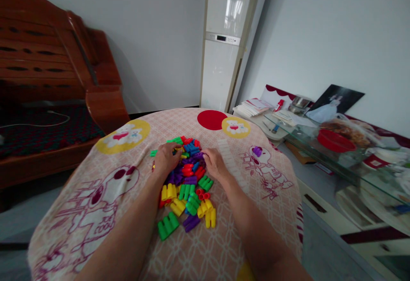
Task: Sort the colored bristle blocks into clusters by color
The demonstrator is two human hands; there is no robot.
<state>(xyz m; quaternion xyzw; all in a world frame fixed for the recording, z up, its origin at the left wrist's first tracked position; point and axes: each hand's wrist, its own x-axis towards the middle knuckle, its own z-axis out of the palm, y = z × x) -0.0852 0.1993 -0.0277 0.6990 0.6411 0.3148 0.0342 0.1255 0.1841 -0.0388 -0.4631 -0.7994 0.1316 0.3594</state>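
Note:
A pile of plastic building blocks in green, yellow, red, blue and purple lies on the cloth-covered table (192, 264). At its left side, my left hand (166, 159) reaches in with curled fingers near small yellow and blue pieces; what the fingers grip is hidden. My right hand (216, 163) is at the pile's right edge, thumb and finger closed on a purple block (199, 156). Nearer to me lie a green block (168, 226), a purple block (191, 223) and a yellow block (210, 218). One purple block (257, 150) sits apart on the right.
A wooden bench (105, 101) stands to the left. Beyond the table is a tall white cabinet-like appliance (219, 71). On the right, a glass-topped counter (323, 161) carries papers, a metal container (299, 103), a red bowl (336, 141) and a plastic bag (355, 127).

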